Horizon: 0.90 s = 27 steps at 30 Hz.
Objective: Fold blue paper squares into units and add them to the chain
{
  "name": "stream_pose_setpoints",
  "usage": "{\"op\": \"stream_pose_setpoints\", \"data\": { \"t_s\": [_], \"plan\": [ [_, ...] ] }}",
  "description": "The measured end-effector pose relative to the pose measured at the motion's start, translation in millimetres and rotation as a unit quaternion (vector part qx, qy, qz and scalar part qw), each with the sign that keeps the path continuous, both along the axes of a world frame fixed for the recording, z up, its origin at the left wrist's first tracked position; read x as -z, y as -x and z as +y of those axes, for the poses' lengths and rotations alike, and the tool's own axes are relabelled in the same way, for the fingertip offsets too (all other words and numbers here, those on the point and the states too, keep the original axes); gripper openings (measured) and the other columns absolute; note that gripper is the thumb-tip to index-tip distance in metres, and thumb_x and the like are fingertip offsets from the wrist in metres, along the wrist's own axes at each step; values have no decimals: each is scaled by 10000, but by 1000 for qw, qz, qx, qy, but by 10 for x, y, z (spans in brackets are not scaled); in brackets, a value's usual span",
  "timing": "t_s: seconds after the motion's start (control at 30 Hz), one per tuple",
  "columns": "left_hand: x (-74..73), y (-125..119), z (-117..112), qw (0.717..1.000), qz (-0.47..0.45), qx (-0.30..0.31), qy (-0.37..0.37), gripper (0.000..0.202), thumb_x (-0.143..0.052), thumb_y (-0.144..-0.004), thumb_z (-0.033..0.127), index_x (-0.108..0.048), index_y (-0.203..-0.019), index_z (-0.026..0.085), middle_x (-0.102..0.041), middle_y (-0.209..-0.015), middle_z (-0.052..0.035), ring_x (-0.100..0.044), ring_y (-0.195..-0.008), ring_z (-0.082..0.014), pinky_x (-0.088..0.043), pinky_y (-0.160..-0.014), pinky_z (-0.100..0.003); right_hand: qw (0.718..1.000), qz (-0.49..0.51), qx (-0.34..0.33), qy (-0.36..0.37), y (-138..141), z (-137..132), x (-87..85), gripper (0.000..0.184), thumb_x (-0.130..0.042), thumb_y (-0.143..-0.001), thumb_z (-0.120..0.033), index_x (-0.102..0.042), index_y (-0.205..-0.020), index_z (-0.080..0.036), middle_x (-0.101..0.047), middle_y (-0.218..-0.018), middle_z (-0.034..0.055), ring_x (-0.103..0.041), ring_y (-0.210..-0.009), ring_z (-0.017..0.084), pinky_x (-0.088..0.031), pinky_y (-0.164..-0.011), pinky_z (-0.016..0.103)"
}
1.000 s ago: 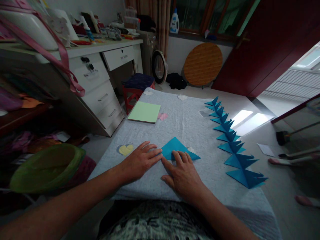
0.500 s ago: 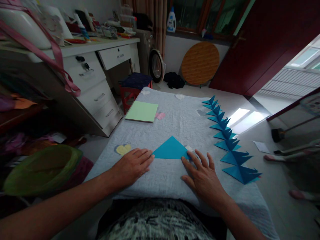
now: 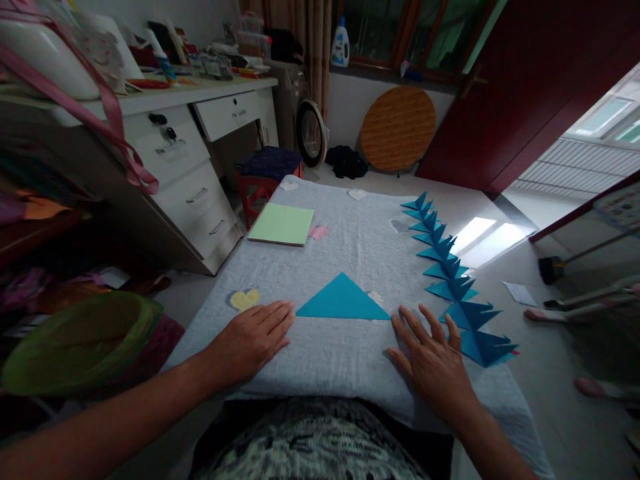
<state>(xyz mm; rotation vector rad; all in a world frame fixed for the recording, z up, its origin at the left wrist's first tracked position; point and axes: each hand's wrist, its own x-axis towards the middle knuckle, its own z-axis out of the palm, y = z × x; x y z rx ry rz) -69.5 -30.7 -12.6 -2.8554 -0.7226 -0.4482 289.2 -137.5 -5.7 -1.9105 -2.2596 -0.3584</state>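
A blue sheet of paper folded into a triangle [image 3: 343, 299] lies flat on the cloth-covered table, its point facing away from me. At its left corner my left hand [image 3: 260, 337] rests palm down, fingers stretched out and close together. My right hand [image 3: 430, 353] lies open at the right corner, fingers spread, with a fingertip by the paper's tip. Neither hand grips anything. Along the table's right side runs a row of several folded blue paper pieces [image 3: 447, 267] with pointed ends; my right fingers partly cover the nearer ones.
A stack of light green square paper [image 3: 281, 225] sits at the table's far left. The patterned grey cloth [image 3: 360, 247] covers the table. Left of it stand a bin with a green liner [image 3: 85, 340] and a white desk [image 3: 185, 167]. A red stool [image 3: 255, 187] is behind.
My right hand has slid right along the triangle's lower edge to its corner, uncovering that side. My left hand has shifted slightly left, off the left corner.
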Motion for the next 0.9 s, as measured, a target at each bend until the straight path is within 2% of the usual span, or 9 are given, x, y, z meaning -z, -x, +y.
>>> {"op": "stream_pose_setpoints", "data": {
  "t_s": [0.13,0.2,0.3,0.37,0.53,0.6,0.67,0.73,0.9],
  "plan": [
    [-45,-22,57,996,-33,-31,75,304,-529,-972,266,-619,-1239,154,-692,-1241,-127,-652,-1115,-259,-506,-966,-395,998,54,13,4,34,178,-107,208,-594,-938,-377,-712,-1001,-218,-673,-1280,118,-540,-1231,375,-370,-1052,597],
    [-77,-100,107,987,-50,-71,138,399,-573,-945,370,-593,-1278,152,-689,-1232,-128,-641,-1120,-271,-499,-994,-413,994,111,1,21,112,338,-154,274,-589,-937,-335,-665,-1144,-173,-690,-1210,138,-598,-1118,327,-454,-987,516],
    [-91,-283,188,972,-70,-123,189,571,-656,-867,464,-553,-1335,153,-601,-1360,-157,-549,-1250,-321,-441,-1075,-483,984,171,-10,54,289,598,-182,503,-642,-887,-301,-526,-1340,-117,-685,-1190,152,-600,-1086,314,-483,-951,471],
    [-89,-408,237,965,-67,-137,212,575,-695,-834,448,-565,-1316,161,-564,-1398,-162,-494,-1305,-340,-402,-1106,-514,983,170,4,76,409,740,-177,600,-668,-853,-298,-472,-1385,-104,-677,-1183,166,-599,-1055,331,-475,-933,495],
    [-124,-573,295,944,-95,-151,277,496,-768,-759,353,-598,-1189,172,-572,-1341,-147,-500,-1266,-339,-410,-1083,-524,978,190,12,83,561,908,-167,604,-676,-804,-191,-473,-1370,-131,-667,-1129,150,-576,-1016,323,-446,-901,490],
    [-134,-579,284,937,-121,-146,295,441,-771,-748,306,-587,-1132,191,-587,-1286,-123,-518,-1231,-318,-435,-1054,-505,971,226,-2,76,562,923,-180,471,-642,-805,-138,-548,-1266,-148,-671,-1046,116,-573,-970,294,-437,-884,461],
    [-128,-570,259,934,-147,-129,297,373,-753,-761,272,-568,-1078,206,-592,-1250,-102,-523,-1213,-295,-452,-1033,-479,962,261,-37,67,546,926,-206,244,-584,-818,-97,-626,-1043,-182,-659,-931,74,-563,-903,255,-429,-852,417],
    [-116,-555,234,941,-166,-101,276,323,-730,-787,267,-557,-1055,214,-590,-1247,-95,-508,-1233,-287,-442,-1046,-476,951,295,-84,44,524,923,-242,156,-535,-824,-73,-619,-862,-198,-633,-854,53,-545,-856,231,-424,-815,384],
    [-153,-502,270,974,-176,-33,137,235,-631,-879,199,-597,-1112,206,-585,-1340,-116,-444,-1338,-299,-392,-1093,-512,897,406,-167,-54,493,928,-323,172,-503,-844,-97,-618,-855,-223,-640,-858,50,-562,-876,224,-466,-798,371]
  ]
}}
